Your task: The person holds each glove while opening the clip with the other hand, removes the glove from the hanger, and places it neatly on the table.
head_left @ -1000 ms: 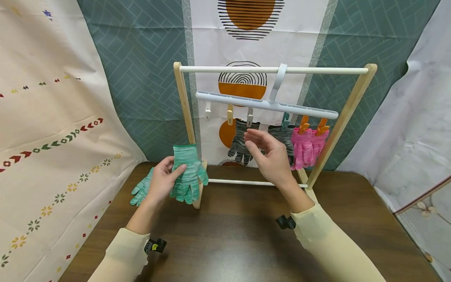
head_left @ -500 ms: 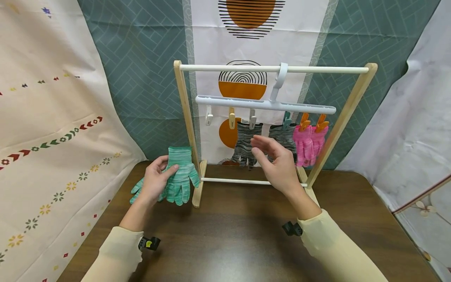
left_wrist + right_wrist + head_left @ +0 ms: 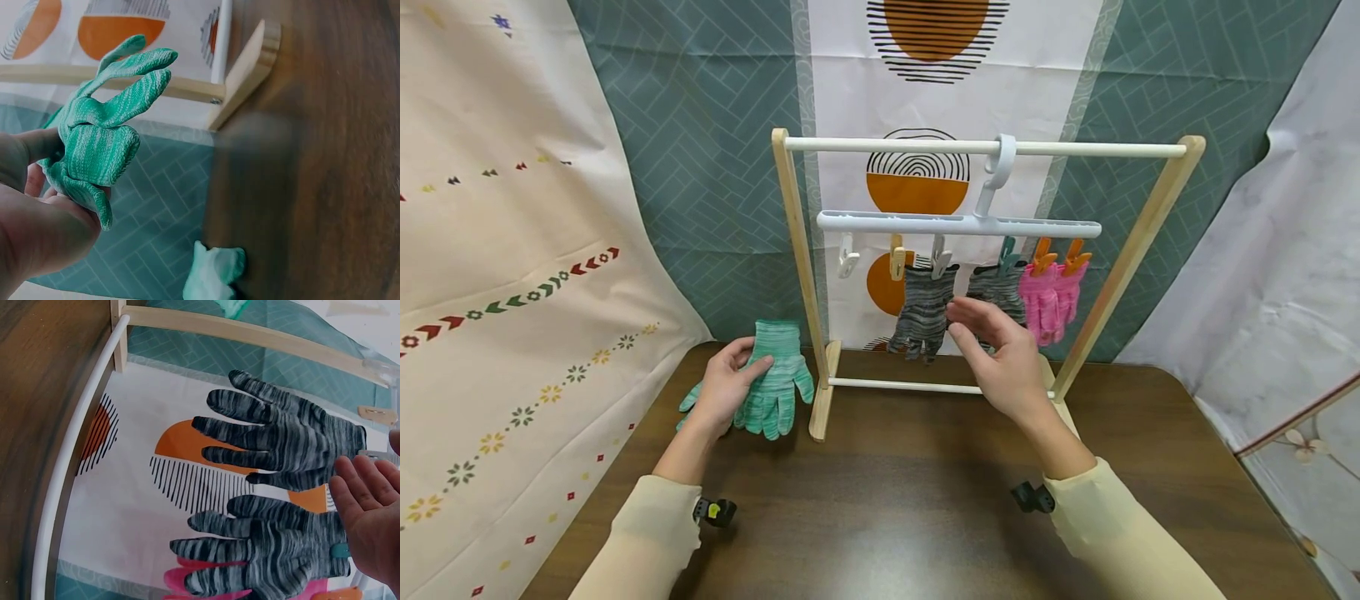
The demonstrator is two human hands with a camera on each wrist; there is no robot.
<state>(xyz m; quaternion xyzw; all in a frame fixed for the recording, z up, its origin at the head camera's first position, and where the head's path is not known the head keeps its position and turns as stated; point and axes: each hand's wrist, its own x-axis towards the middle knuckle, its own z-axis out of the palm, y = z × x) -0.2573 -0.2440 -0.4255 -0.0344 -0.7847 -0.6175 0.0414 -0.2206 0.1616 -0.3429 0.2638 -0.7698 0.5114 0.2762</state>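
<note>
My left hand (image 3: 724, 390) pinches a green knit glove (image 3: 780, 367) near its cuff, thumb in front, the glove's fingers pointing down. A second green glove (image 3: 214, 272) lies on the table behind that hand. My right hand (image 3: 1003, 362) holds nothing; its fingers are loosely bent in front of the hanging gloves. One grey-black glove (image 3: 922, 310) hangs from a whitish clip (image 3: 940, 260) just left of it. Another grey glove (image 3: 269, 550), partly hidden by the hand in the head view, hangs from a teal clip (image 3: 1007, 254). To the right hang pink gloves (image 3: 1049, 304) under orange clips (image 3: 1042, 257).
A pale hanger (image 3: 917, 223) hooks over the top bar of a wooden rack (image 3: 797, 225). On its left side a white clip (image 3: 847, 260) and a yellow clip (image 3: 897, 260) hold nothing. The brown table (image 3: 880, 500) meets a patterned cloth (image 3: 715, 167) behind.
My left hand has drawn left and slightly down with the green glove. My right hand has moved right and down, away from the left grey glove. The hanger has swung from tilted to nearly level.
</note>
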